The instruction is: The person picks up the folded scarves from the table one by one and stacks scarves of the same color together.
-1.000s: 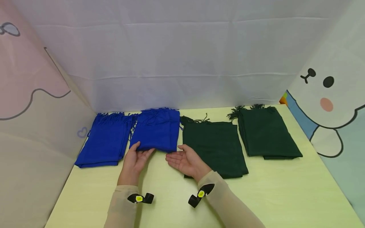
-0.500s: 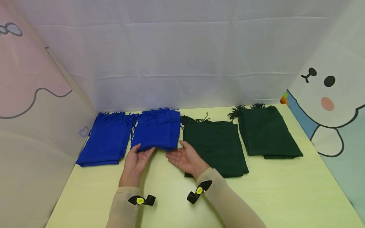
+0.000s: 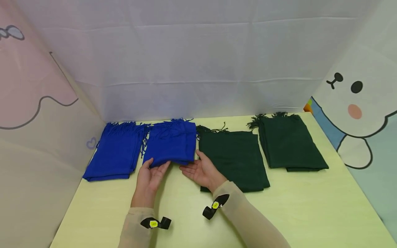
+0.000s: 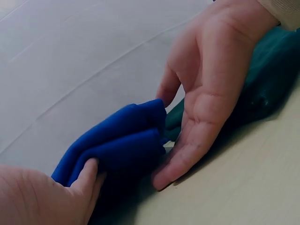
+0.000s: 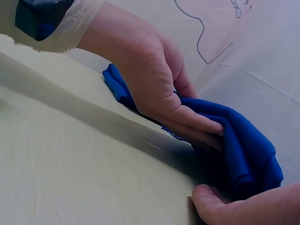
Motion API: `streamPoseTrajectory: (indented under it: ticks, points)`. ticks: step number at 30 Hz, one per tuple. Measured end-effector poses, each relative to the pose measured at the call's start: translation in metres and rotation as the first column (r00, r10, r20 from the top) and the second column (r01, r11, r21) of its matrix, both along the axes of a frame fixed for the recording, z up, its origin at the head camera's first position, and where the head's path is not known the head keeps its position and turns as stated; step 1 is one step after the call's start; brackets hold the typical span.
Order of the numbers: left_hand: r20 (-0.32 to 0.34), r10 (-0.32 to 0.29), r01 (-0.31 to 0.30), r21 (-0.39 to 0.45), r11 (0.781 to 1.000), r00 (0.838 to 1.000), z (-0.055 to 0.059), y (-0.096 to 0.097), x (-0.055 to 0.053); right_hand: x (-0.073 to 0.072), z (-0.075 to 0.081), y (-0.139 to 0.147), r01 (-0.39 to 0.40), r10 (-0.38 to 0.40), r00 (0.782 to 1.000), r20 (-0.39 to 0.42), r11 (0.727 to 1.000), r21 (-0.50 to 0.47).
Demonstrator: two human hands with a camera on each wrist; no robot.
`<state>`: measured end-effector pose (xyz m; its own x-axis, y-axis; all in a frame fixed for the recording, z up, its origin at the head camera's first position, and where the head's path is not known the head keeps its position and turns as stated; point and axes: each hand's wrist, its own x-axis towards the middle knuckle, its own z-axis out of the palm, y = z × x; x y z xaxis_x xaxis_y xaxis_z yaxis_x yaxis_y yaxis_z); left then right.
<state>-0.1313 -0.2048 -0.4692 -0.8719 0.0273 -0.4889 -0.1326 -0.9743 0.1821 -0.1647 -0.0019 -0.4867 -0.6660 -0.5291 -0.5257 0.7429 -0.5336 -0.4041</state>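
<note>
A folded blue scarf [image 3: 169, 143] with a fringed far edge lies left of centre. My left hand [image 3: 151, 179] holds its raised near edge at the left corner, thumb above and straight fingers beneath. At the right corner, my right hand [image 3: 203, 172] is palm up with straight fingers, its thumb by the scarf's right side. The left wrist view shows the fold of the blue scarf [image 4: 126, 136] between both hands, the right fingers below it. The right wrist view shows the left fingers [image 5: 201, 126] against the fold's underside.
Another folded blue scarf [image 3: 114, 151] lies at the left. Two folded dark green scarves, the nearer one [image 3: 232, 158] partly under the right hand and the other [image 3: 291, 144] farther right, share the pale table [image 3: 294, 206]. Cloth walls [image 3: 198, 69] enclose the back and sides.
The blue scarf has shifted slightly toward me, and its near edge remains raised. My left hand has come slightly back and right; the right hand has barely moved.
</note>
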Motion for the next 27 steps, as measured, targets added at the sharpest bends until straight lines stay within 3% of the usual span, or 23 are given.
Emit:
streamPoseTrajectory:
  ticks: [10, 18, 21, 23, 24, 25, 27]
  points:
    - [0.015, -0.009, 0.009, -0.027, 1.0, 1.0, -0.006, -0.004, 0.0, 0.0, 0.002, -0.007, 0.026, -0.026, 0.999, -0.041, 1.0, 0.007]
    - [0.031, -0.008, 0.008, -0.006, 1.0, 0.999, -0.015, -0.011, -0.008, 0.02, 0.013, 0.008, 0.033, -0.028, 0.993, -0.111, 0.998, 0.047]
    - [0.023, -0.014, 0.017, -0.117, 0.993, 1.0, -0.011, -0.01, -0.006, 0.03, 0.016, 0.022, 0.033, -0.024, 0.99, -0.136, 0.998, 0.061]
    - [0.033, 0.015, -0.006, -0.245, 0.969, 0.999, -0.007, -0.008, -0.004, 0.035, 0.019, 0.032, 0.042, -0.033, 0.989, -0.144, 0.997, 0.061]
    - [0.041, 0.025, -0.01, -0.322, 0.947, 0.999, -0.005, -0.007, -0.003, 0.036, 0.021, 0.037, 0.049, -0.04, 0.988, -0.149, 0.997, 0.056]
    - [0.044, 0.043, -0.022, -0.395, 0.919, 0.998, -0.003, -0.006, -0.002, 0.038, 0.022, 0.042, 0.056, -0.047, 0.987, -0.155, 0.997, 0.051]
    - [0.079, 0.08, -0.023, -0.552, 0.834, 0.994, 0.002, -0.004, 0.001, 0.038, 0.025, 0.051, 0.071, -0.064, 0.983, -0.174, 0.997, 0.034]
